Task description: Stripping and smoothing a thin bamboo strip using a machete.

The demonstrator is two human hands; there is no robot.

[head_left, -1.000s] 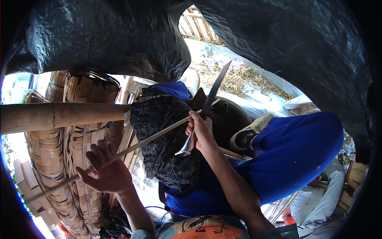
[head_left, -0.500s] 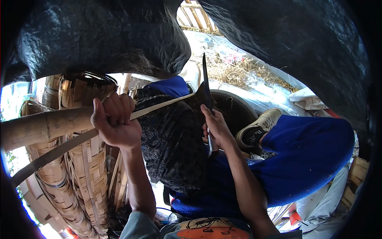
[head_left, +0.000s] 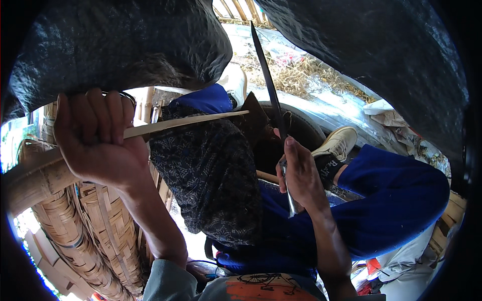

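Note:
My left hand (head_left: 103, 138), raised at the left, is closed around a thin, flat bamboo strip (head_left: 193, 120). The strip's pale tip lies above a dark patterned cloth (head_left: 206, 173) draped over my left leg. In my closed right hand (head_left: 303, 173) is a long knife (head_left: 267, 75), its narrow dark blade pointing away and slightly left. A gap separates the blade from the strip's tip. Behind that tip stands a flat brown piece (head_left: 254, 116), whose kind I cannot make out. A thick bamboo pole (head_left: 42, 188) runs below my left hand, partly covered by it.
Tall woven bamboo baskets (head_left: 75, 241) stand at the left. Black sheeting (head_left: 125, 45) hangs low across the far side, close to my left hand. Beyond my legs sits a dark round tub (head_left: 309, 125). Dry straw (head_left: 301, 78) lies on pale sheeting farther off.
My left hand has moved left and nearer the camera, drawing the strip along until its end came clear of the blade. My right hand has shifted right and slightly nearer with the knife.

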